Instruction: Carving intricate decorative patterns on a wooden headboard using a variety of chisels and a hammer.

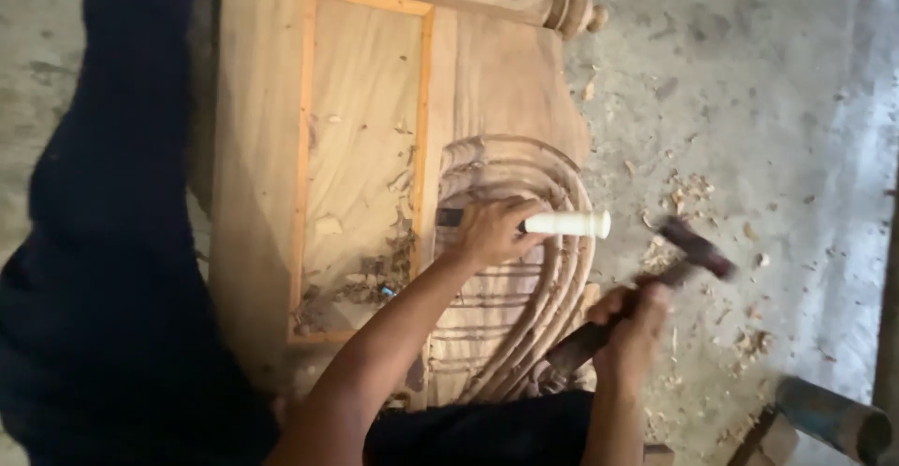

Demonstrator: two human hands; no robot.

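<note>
My left hand [489, 232] grips a chisel with a white handle [568, 223]; its dark blade [449, 216] lies against the carved arcs of a large wooden panel [496, 82]. My right hand [632, 321] holds a dark mallet [695, 249] by its handle, head raised to the right of the chisel's handle end. The mallet is blurred by motion. The panel lies flat on the floor and has a recessed rectangle [361, 157] framed by thin orange strips, with curved grooves cut beside it.
Wood chips lie in the recess [375, 283] and across the concrete floor [749, 101] at right. A turned wooden knob [576, 9] ends the panel's top rail. A bluish cylinder [833, 419] lies at lower right. My dark-trousered leg [112, 241] fills the left.
</note>
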